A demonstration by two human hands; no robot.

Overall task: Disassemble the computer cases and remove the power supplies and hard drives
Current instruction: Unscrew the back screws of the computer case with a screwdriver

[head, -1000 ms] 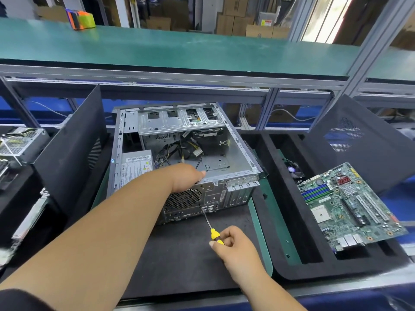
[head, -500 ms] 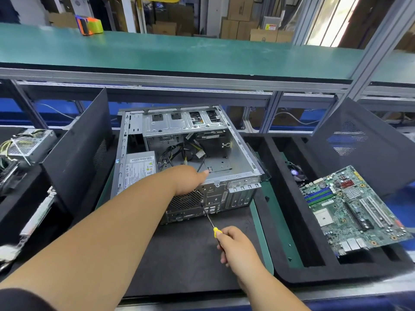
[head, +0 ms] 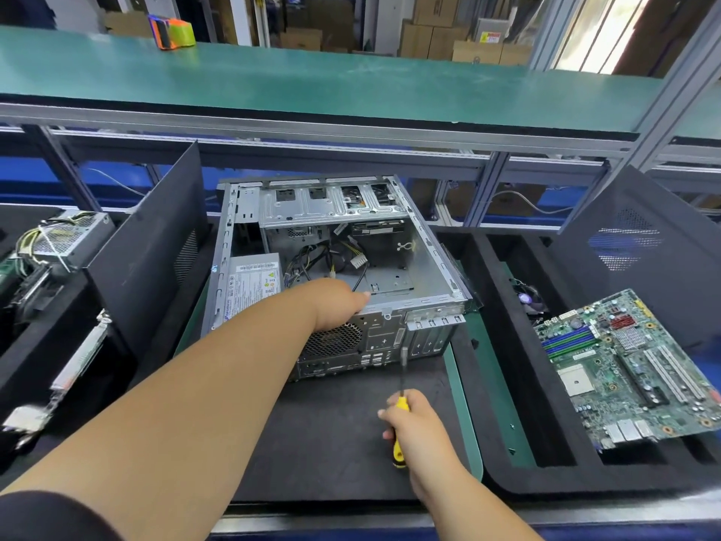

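Black foam mat under opened case, green shelf above

Open computer case at centre on the mat, rear panel toward the viewer; power supply inside it at left, loose cables to the supply's right, drive cage along the far side. Left hand on the case's near upper edge; right hand before the case, holding a screwdriver whose tip points at the rear panel. Side panel leaning left of the case, a removed power supply beyond it; motherboard in the tray at right; tape dispenser on the shelf behind.
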